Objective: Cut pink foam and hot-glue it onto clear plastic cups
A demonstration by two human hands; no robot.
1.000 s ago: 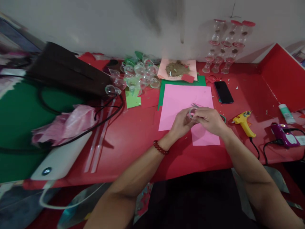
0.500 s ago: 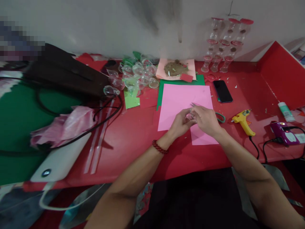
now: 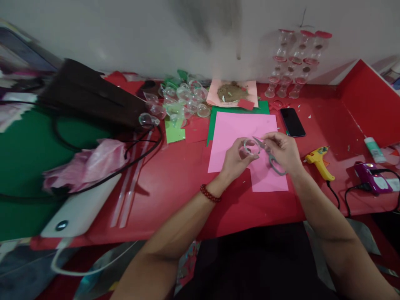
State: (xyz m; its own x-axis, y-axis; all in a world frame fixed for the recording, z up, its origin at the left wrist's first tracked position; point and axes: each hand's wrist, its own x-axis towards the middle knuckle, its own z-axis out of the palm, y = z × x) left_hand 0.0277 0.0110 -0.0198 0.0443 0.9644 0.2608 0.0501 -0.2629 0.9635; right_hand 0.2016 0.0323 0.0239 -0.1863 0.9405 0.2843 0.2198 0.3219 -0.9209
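- Scissors (image 3: 269,155) have been swung round since the earlier frame, their loops brought nearer the table's front edge, and the two hands have been drawn apart.
- By the left hand (image 3: 235,158), half curled, a clear cup (image 3: 252,148) is held between thumb and fingers, its round rim turned up, above the pink paper (image 3: 233,129).
- By the right hand (image 3: 283,152), the scissors are gripped in bent fingers near the blades; the points are aimed at the cup, and how tightly they are pinched cannot be told.
- The pink paper, smooth and matte, is laid partly over a green sheet (image 3: 212,121).
- Behind it, grainy brown sand (image 3: 229,92) is heaped on peach paper (image 3: 212,98); beside that, thin clear cups (image 3: 184,100) are piled loosely.
- Against the wall (image 3: 125,37), waisted clear columns (image 3: 283,62) are stacked with red discs between.
- To the right, a glossy black phone (image 3: 293,122), a yellow glue gun (image 3: 321,160) and a white-and-green tube (image 3: 375,150) are set out.
- The table (image 3: 168,175) is covered in red, slightly shiny material; crumpled pink plastic (image 3: 93,162) is left at its far left, and the pale wall is marked with grey smudges.
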